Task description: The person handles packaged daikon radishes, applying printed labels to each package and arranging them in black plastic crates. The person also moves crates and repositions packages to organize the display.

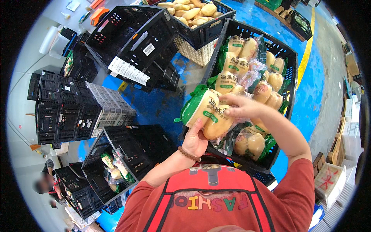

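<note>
While both hands were clamped on it, a clear, green-ended bag [210, 112] of pale oblong vegetables was tilted over the left edge of a black crate [276, 47], hiding part of that edge from sight. Whether the bag touched the rim could not be told. The left hand [195, 142] gripped its lower end, thumb up against the plastic; the right hand [245, 107] had its fingers laid over the right side, so the two were apart with the bag between them. Inside the crate, similar packed bags [236, 66] crowded together, while bare wall showed at the far end. Leftward, blue floor [148, 112] gave open room between this crate and the stacked black crates [67, 110]. A second crate [141, 150] stood near the left forearm [162, 172], with a few bags of produce [114, 170] in it. Rightward, more blue floor ran to a yellow line [307, 54], and grey floor lay beyond. Past the far left corner stood a dark crate [195, 37] of loose pale vegetables [191, 13], with a white crate [200, 53] beneath.
</note>
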`<action>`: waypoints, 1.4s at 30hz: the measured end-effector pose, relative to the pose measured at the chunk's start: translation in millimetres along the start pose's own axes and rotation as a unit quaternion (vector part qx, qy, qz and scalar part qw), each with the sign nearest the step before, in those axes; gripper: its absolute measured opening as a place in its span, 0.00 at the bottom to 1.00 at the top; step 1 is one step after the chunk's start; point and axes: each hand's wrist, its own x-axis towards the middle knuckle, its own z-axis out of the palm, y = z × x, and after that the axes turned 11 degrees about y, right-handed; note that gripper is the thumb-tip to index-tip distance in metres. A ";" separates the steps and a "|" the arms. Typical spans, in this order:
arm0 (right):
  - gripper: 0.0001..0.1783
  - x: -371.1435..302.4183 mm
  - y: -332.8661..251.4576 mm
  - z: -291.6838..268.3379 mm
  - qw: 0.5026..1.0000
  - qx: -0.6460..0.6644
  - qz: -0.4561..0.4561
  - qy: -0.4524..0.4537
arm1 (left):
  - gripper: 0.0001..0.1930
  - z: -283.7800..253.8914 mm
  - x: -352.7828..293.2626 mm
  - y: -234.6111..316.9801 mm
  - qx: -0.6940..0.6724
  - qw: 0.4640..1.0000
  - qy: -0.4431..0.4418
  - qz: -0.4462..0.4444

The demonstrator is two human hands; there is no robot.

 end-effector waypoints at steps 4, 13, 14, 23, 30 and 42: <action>0.39 -10.2 12.7 16.0 0.974 0.192 0.115 -0.047 | 0.28 1.3 -4.6 -3.5 0.027 1.000 0.003 0.013; 0.24 -5.4 6.3 14.1 0.956 0.263 0.118 0.057 | 0.23 5.3 -10.6 9.7 0.089 0.985 -0.049 -0.141; 0.23 -3.1 9.1 13.9 0.958 0.254 0.115 0.064 | 0.22 -1.5 -7.2 9.7 0.096 0.984 -0.037 -0.146; 0.23 -8.4 45.0 9.5 0.997 0.049 0.058 -0.014 | 0.12 -0.9 -36.8 24.0 0.627 0.737 -0.245 -0.059; 0.30 -18.5 35.9 42.4 0.943 -0.287 -0.131 0.101 | 0.34 24.1 4.4 42.0 0.777 0.425 -0.205 0.416; 0.15 -14.0 43.2 1.7 0.858 -0.349 -0.211 0.311 | 0.39 20.1 40.1 39.7 0.817 0.372 -0.278 0.341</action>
